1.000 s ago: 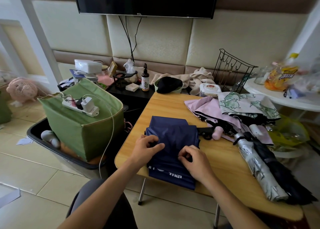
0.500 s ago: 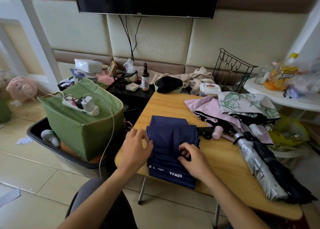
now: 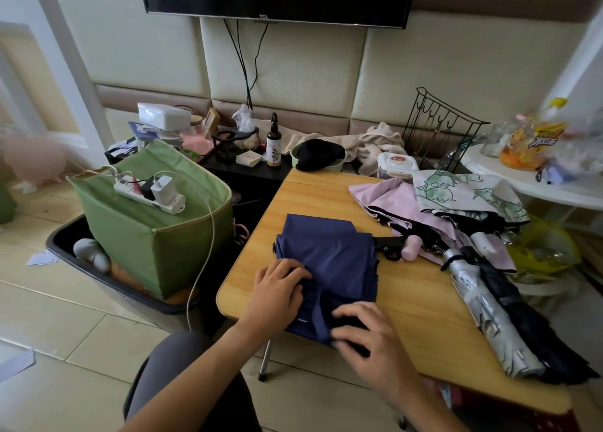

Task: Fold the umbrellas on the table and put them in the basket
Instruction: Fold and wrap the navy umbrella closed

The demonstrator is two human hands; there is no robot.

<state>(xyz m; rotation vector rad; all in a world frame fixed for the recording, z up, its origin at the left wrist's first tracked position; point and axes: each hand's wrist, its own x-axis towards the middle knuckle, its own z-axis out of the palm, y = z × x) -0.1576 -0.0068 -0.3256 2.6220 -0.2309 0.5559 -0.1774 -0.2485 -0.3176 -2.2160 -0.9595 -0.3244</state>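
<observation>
Navy umbrella (image 3: pixel 329 262) lies flat on bench (image 3: pixel 424 314). Left hand (image 3: pixel 277 293), at 9 o'clock of it, pinches its canopy; right hand (image 3: pixel 368 337), at 6 o'clock, fingers curled gripping fabric.

Two bare forearms in view, no sleeves visible up to the frame edge. Left hand (image 3: pixel 277 293) and right hand (image 3: pixel 368 337) both bare: no gloves, rings, watch or wristbands visible. Right hand is slightly motion-blurred, so fine detail there can't be made out. Legwear: dark grey fabric over the knee (image 3: pixel 176 363) at near left, plain, no visible print or seams. Rest of the body is out of frame.
</observation>
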